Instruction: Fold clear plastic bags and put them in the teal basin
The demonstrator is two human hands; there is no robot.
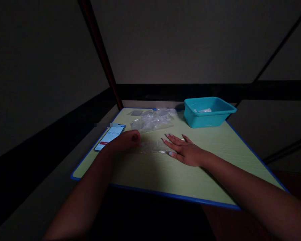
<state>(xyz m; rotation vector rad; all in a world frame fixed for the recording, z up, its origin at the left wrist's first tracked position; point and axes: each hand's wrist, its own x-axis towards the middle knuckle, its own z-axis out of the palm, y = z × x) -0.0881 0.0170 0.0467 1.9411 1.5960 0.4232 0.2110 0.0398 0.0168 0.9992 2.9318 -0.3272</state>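
A clear, thin plastic bag lies flat on the table between my two hands. My left hand is closed at the bag's left end, its fingers curled and seemingly pinching the plastic; the fingertips are dark and partly hidden. Over the right end, my right hand rests palm down, fingers spread and stretched out, pressing on the plastic. Just beyond the hands sits a loose, crumpled pile of clear plastic bags.
The pale yellow-green table has a blue edge. A phone showing a timer lies by my left forearm. At the back right stands a turquoise plastic basket with some clear plastic inside. Walls rise behind and to the left.
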